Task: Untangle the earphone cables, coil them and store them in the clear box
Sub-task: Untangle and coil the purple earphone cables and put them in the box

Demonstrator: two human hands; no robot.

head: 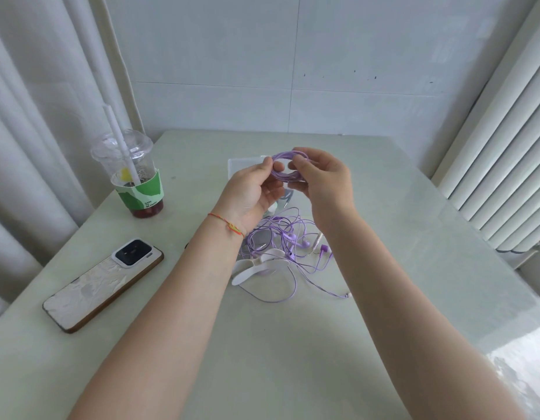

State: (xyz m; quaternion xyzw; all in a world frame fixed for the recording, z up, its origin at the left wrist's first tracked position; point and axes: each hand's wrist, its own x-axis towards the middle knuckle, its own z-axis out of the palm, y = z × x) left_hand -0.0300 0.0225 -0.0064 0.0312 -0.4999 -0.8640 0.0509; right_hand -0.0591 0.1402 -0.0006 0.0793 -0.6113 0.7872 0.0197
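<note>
While we look from the left edge of the pale tabletop point(383, 268), we first meet a plastic cup point(132, 174) with a domed lid, a white straw and a green sleeve, a little dark drink at its bottom. Nearer to us lies a phone point(102, 286), face down, its camera block pointing away from us.

Next comes the left hand point(250, 192), a red-and-orange string bracelet point(229, 227) at its wrist. Its fingers point(270, 165) are curled round the left side of a coil of purple earphone cable point(288, 165) — a neat ring of several turns held up above the tabletop. Behind that hand we see a corner of the clear box point(241, 165), resting on the tabletop; most of it is hidden by the hands.

Below the coil, between the two forearms, a loose tangle of purple earphone cables point(290, 237) lies on the tabletop, with earbuds and a plug showing among the loops and a white plastic piece point(256, 268) at its near side.

The right hand point(326, 180) pinches the right side of the same coil — thumb and fingers closed on the strands.

At the far right, white ribbed panels point(499, 165) stand along the wall.
</note>
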